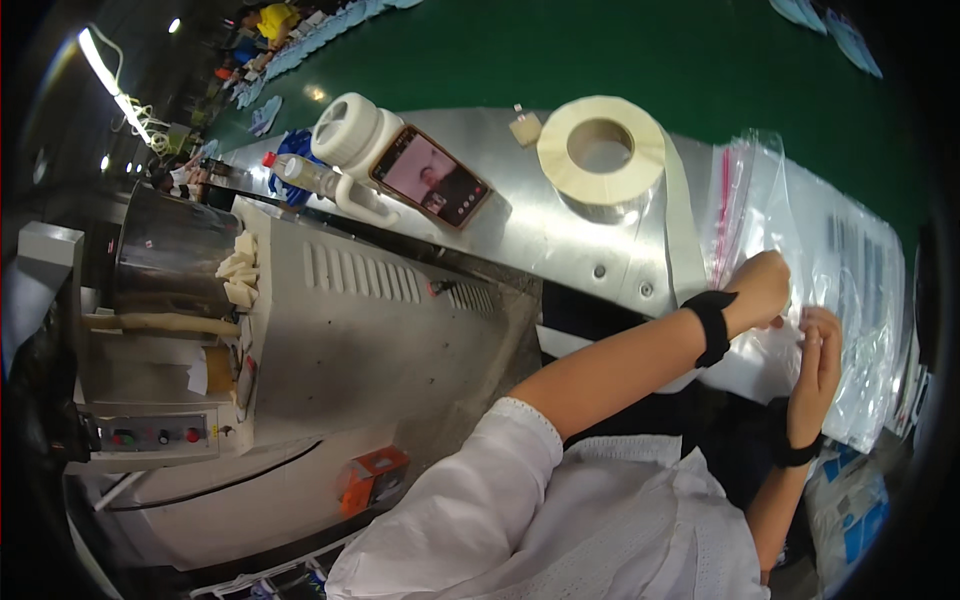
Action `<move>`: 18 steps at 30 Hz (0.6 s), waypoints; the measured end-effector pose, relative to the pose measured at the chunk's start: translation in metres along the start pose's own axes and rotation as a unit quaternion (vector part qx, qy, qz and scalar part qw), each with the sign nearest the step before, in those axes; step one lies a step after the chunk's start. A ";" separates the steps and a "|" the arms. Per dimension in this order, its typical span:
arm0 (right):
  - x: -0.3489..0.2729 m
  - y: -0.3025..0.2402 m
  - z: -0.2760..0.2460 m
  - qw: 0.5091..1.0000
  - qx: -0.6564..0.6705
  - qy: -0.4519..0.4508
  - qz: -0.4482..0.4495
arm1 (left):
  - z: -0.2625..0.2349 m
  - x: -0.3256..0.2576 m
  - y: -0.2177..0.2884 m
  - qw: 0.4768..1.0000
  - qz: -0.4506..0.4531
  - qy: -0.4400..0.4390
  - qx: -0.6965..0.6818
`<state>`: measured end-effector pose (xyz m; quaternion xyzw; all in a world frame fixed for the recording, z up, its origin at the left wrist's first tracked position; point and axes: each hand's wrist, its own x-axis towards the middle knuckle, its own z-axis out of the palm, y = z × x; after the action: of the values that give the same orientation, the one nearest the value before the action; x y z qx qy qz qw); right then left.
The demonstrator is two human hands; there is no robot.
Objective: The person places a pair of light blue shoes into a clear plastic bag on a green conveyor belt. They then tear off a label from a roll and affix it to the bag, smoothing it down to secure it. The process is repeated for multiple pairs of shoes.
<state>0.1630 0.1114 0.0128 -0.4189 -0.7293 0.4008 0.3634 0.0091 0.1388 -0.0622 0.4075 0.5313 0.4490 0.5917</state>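
head view: your left hand (762, 285) and right hand (820, 345) were over clear bags (850, 260), neither grip possible to tell; one roll (600, 190) and one phone (430, 175) stood leftward.

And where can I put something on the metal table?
Bare metal shows between the phone and pale roll, and on the roll's near side. It's crowded left of the phone, with a jug and bottle, and at right, where the left hand and right hand are over plastic bags.

1 head-worn fisheye, looking down
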 end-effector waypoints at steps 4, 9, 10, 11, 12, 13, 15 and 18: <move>0.004 -0.005 -0.004 0.995 -0.061 -0.060 -0.056 | 0.013 -0.018 0.045 0.993 -0.099 -0.049 -0.048; -0.015 -0.004 -0.009 0.982 -0.132 -0.110 -0.083 | 0.006 -0.031 0.051 0.887 -0.200 -0.116 -0.399; -0.016 -0.007 -0.005 0.972 -0.159 -0.121 -0.127 | 0.004 -0.037 0.057 0.887 -0.195 -0.095 -0.408; -0.014 -0.017 -0.004 0.944 -0.248 -0.137 -0.167 | 0.004 -0.041 0.062 0.884 -0.192 -0.080 -0.418; -0.015 -0.019 0.000 0.944 -0.266 -0.102 -0.166 | 0.003 -0.044 0.066 0.882 -0.189 -0.065 -0.427; -0.018 -0.018 0.005 0.942 -0.286 -0.064 -0.165 | 0.005 -0.047 0.069 0.880 -0.175 -0.081 -0.434; -0.024 -0.017 0.017 0.935 -0.309 0.037 -0.171 | 0.007 -0.056 0.068 0.898 -0.128 -0.070 -0.414; -0.029 -0.002 0.022 0.936 -0.289 0.063 -0.191 | 0.013 -0.076 0.062 0.887 -0.057 -0.005 -0.459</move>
<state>0.1544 0.0780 0.0002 -0.3832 -0.8556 0.0690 0.3412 0.0136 0.0821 0.0180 0.0620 0.2855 0.6063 0.7396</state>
